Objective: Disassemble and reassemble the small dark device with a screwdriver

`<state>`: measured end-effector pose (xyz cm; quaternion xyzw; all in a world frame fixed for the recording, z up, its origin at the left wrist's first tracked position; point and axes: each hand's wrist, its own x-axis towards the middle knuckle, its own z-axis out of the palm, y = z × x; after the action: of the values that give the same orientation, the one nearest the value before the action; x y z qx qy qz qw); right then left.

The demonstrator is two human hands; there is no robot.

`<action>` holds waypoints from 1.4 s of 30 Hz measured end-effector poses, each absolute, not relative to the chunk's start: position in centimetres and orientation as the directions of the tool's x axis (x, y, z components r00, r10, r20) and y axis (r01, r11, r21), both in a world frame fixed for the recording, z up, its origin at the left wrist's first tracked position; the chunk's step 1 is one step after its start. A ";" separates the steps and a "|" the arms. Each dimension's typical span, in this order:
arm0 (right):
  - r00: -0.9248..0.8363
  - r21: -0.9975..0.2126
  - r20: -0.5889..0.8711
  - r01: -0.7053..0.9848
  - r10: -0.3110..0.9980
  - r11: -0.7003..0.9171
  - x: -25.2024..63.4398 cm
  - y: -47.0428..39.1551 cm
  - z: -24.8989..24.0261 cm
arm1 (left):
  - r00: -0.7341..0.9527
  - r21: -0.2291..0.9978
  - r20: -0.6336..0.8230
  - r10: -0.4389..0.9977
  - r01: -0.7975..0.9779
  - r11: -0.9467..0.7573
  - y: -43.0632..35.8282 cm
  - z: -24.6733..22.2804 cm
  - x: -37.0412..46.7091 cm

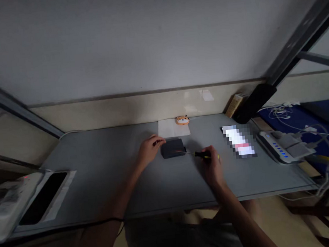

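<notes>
A dark, flat rectangular box [172, 149] lies on the grey table [147, 191] between my hands. My right hand [213, 165] is wrapped round the black and yellow handle of a screwdriver [201, 155]. The screwdriver's thin metal shaft points left, its tip over or on the top of the box; contact cannot be made out. At the box's upper left corner is my left hand [152, 146], fingers pinched together. Whether something small sits between those fingertips is hidden.
Behind the box lie white paper [166, 128] and an orange animal-faced item [182, 120]. To the right are a lit phone [238, 141], a power strip [277, 147] with plugs and cables, and a black cylinder [254, 103]. A dark phone [45, 197] rests at the left.
</notes>
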<state>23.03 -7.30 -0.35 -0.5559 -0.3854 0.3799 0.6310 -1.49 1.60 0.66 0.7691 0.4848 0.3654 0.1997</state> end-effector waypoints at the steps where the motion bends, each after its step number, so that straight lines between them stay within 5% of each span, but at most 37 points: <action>1: 0.437 -0.995 0.028 -0.072 0.899 0.067 22.9 -7.3 -0.3 | 0.283 0.646 0.346 0.895 0.619 -0.446 3.1 1.0 -1.2; 5: 0.496 -0.986 -0.108 -0.166 0.862 -0.028 22.6 -7.3 0.5 | 0.291 0.607 0.341 0.894 0.658 -0.445 7.8 1.8 -0.2; 15: 0.493 -0.977 -0.132 -0.210 0.860 -0.030 22.5 -7.0 1.1 | 0.313 0.562 0.341 0.886 0.687 -0.460 8.0 0.3 -1.3; 27: 0.666 -0.999 -0.049 -0.026 0.744 -0.042 22.3 -8.2 2.0 | 0.260 0.559 0.468 0.844 0.653 -0.511 5.7 -0.2 -1.2; 34: 0.691 -0.997 -0.052 0.000 0.721 -0.071 22.3 -7.9 2.2 | 0.555 0.607 0.264 0.789 0.540 -0.583 1.9 2.4 0.6; 42: 0.728 -0.997 -0.066 -0.023 0.682 -0.072 22.1 -8.0 2.4 | 0.622 0.546 0.226 0.750 0.557 -0.626 0.5 3.7 1.3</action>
<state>22.13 -7.97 2.42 -0.6776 -0.2433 0.2769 0.6364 1.27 0.52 3.72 0.8740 0.3737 0.2220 0.2174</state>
